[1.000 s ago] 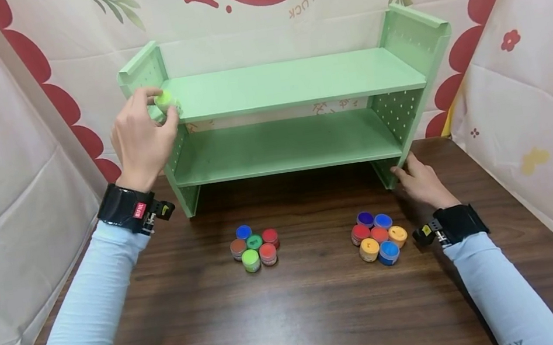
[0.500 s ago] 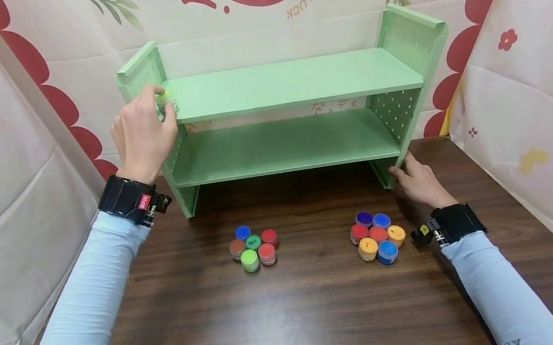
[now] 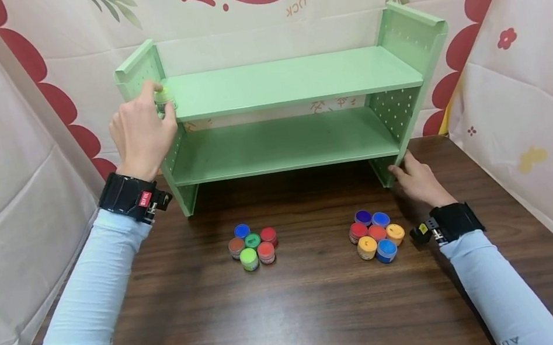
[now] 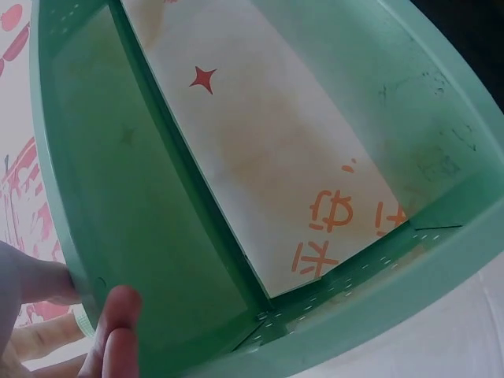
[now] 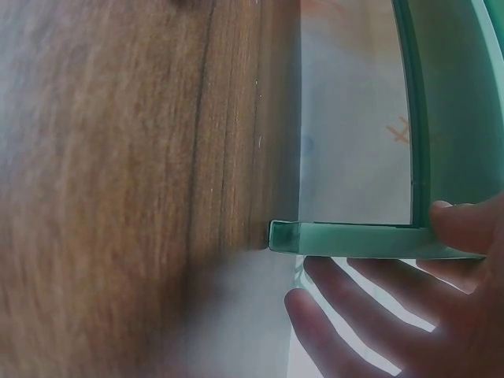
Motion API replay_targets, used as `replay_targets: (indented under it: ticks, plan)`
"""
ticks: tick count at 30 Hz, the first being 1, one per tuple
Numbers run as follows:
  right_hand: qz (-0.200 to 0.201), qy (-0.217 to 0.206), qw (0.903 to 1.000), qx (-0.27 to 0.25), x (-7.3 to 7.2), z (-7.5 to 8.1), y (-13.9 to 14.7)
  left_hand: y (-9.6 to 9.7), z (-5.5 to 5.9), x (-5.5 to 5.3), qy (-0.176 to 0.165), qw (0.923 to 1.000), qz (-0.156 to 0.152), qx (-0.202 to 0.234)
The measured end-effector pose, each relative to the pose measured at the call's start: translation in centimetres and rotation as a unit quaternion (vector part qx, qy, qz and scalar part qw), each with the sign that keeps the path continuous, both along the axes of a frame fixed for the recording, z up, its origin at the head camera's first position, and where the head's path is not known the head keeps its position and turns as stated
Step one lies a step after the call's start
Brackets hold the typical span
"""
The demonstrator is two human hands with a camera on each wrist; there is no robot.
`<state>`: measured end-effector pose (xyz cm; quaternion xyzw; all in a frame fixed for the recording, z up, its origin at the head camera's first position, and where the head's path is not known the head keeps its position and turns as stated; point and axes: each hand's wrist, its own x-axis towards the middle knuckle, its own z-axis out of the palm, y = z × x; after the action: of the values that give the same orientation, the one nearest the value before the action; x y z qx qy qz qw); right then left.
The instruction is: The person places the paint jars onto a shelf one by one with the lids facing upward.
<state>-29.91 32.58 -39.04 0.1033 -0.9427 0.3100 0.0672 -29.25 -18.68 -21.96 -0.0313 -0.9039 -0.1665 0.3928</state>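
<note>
A green two-tier shelf rack stands at the back of the table. At the left end of its upper board, my left hand holds a small paint jar with a lime-green lid between thumb and fingers. The jar appears to stand on the board; its lower part is largely hidden. In the left wrist view the fingers reach the board's edge, and only a sliver of the jar shows. My right hand grips the rack's lower right side panel, thumb inside and fingers outside.
Two clusters of small jars stand on the brown wooden table. The left cluster has a lime-green jar in front; the right has a blue jar in front. Printed cloth surrounds the back and sides.
My left hand has lowered the lime-green paint jar slightly onto the left end of the upper board. The right hand keeps its grip on the side panel.
</note>
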Motion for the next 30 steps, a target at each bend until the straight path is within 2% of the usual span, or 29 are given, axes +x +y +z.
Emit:
replay_targets:
  ticks: [11,16,19,23,26,28,30]
  plan:
    - [0.001,0.007,1.0,-0.002,0.1,-0.4,0.3,0.2,0.1,0.1,-0.015,0.9998,0.008,0.013]
    - [0.0,0.006,1.0,0.0,-0.2,-0.4,0.2,0.1,-0.8,0.5,-0.005,0.9995,0.023,0.022]
    - [-0.001,0.003,1.0,0.0,-0.3,-0.3,0.1,0.2,-1.8,0.9,0.011,0.999,0.02,0.038]
    - [-0.004,0.002,1.0,0.002,-0.4,-0.1,0.1,0.6,-3.4,1.5,0.049,0.9967,0.003,0.065]
    - [-0.005,-0.002,1.0,0.002,-0.3,-0.1,0.1,1.2,-5.0,1.9,0.107,0.9907,-0.025,0.08]
    - [-0.006,-0.005,1.0,0.0,-0.3,-0.1,0.0,1.6,-6.3,1.9,0.156,0.982,-0.058,0.089]
    - [-0.008,-0.01,0.9999,-0.003,-0.1,-0.2,0.0,2.2,-7.6,1.9,0.206,0.9688,-0.099,0.096]
